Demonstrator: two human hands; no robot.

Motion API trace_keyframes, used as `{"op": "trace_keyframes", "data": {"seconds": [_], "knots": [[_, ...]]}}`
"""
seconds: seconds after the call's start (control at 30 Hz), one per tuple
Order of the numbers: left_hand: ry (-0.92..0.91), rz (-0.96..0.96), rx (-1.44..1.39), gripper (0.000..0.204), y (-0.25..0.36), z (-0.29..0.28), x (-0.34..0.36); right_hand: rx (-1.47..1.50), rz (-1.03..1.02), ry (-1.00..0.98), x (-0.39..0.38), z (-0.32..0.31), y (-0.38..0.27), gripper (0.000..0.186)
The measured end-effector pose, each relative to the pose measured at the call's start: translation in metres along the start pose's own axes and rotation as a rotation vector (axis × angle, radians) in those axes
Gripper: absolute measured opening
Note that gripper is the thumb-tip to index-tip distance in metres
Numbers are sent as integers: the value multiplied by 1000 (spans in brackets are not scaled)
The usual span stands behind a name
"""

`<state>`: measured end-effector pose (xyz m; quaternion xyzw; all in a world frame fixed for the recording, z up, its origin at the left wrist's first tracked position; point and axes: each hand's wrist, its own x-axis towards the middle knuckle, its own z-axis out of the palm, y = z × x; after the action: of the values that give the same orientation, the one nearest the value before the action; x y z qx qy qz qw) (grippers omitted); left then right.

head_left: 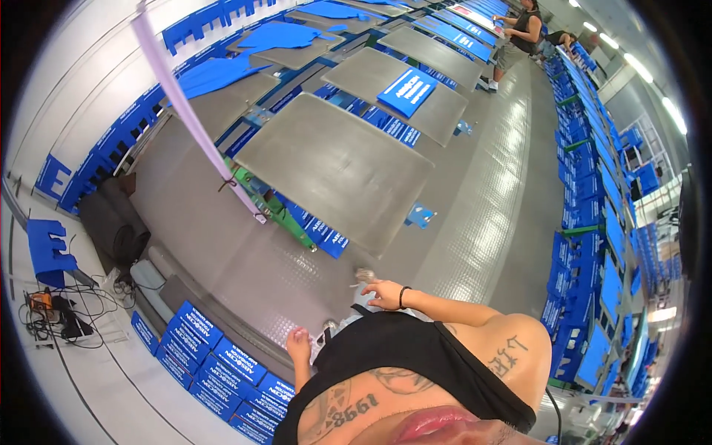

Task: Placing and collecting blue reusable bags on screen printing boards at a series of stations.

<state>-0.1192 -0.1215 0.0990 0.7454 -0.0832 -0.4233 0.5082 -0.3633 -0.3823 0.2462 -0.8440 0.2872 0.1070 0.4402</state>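
Observation:
My right hand [382, 295], with a dark band at the wrist, hangs by my waist with fingers loosely bent and apart, holding nothing. My left hand [299, 343] is low at my other side, also empty, its fingers slightly curled. Just beyond my hands is a bare grey metal platen [334, 170] on a green frame, with blue printed pieces beneath it. A long pale purple bar [193, 126] slants past its left side. A blue printed piece [406, 93] lies on the platen behind.
Blue printed stacks [185, 334], dark rolls [107, 219] and tangled cables [67, 322] are at left. An aisle [482, 222] runs along the right, beside long racks of blue pieces [571, 193]. A co-worker [523, 30] stands by the far platens, another person bent beyond.

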Motion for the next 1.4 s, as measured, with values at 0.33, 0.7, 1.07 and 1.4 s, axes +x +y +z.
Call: {"op": "trace_keyframes", "data": {"seconds": [0.33, 0.7, 1.07, 1.4], "knots": [[-394, 325, 32, 24, 285, 334, 60, 654, 33, 201, -95, -143, 162, 33], [-328, 78, -346, 53, 381, 623, 177, 563, 139, 497, -104, -395, 352, 31], [-15, -121, -609, 53, 397, 681, 209, 621, 157, 499, 72, -601, 446, 48], [367, -113, -602, 51, 414, 714, 205, 784, 445, 606, 214, -693, 481, 61]]}}
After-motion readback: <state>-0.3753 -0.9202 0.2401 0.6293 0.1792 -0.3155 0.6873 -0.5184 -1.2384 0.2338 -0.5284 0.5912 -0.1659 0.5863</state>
